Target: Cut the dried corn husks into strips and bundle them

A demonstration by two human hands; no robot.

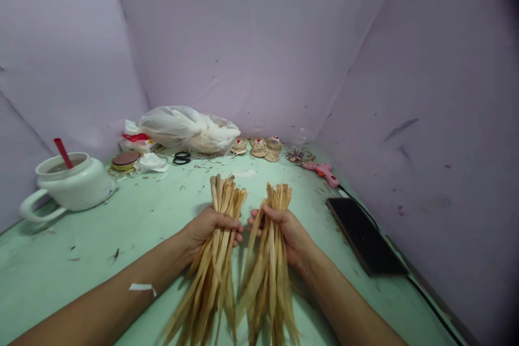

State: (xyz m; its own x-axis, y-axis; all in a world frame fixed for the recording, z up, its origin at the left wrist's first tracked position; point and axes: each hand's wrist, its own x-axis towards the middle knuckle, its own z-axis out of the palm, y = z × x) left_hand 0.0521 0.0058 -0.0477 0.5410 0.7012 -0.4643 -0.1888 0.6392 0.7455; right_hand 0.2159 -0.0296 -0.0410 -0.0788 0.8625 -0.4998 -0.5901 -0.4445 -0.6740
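My left hand [217, 227] is closed round a bundle of dried, straw-coloured leaf strips [211, 275]. The cut ends stick up above the fist and the long tails fan down toward me. A second bundle of the same strips [271, 275] is gripped in my right hand [284, 227], with one strip standing a little apart under the thumb. Both hands are side by side over the middle of the green table, a small gap between them. The palms are hidden behind the strips.
A white mug [87, 186] with a red straw stands left. Along the back are a plastic bag [190, 130], black-handled scissors [181, 158], small woven pieces [263, 148] and a pink glue gun [322, 172]. A dark phone-like slab [367, 235] and a cable lie right.
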